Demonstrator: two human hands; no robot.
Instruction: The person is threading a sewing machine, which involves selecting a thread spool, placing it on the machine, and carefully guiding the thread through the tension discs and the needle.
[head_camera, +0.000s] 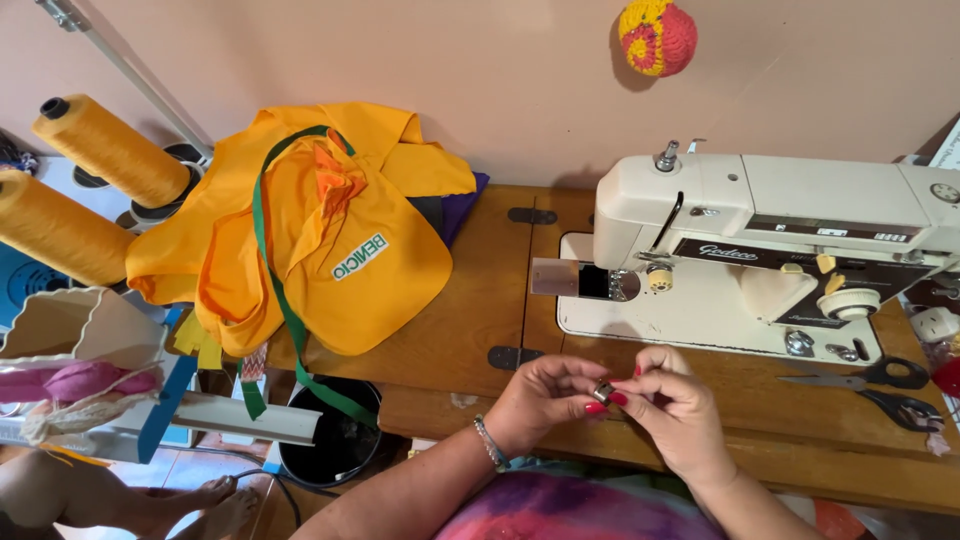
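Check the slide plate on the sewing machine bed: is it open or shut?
Open. The metal slide plate is pulled leftward, exposing a dark bobbin opening in the sewing machine bed beside the needle area.

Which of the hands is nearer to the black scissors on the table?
The right hand. It is just left of the scissors, while the left hand lies farther left, beyond the right one. Both pinch a small metal part.

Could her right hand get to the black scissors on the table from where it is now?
Probably yes: the scissors lie on bare wooden table beside the right hand, nothing between, though it pinches a small metal part with the left hand.
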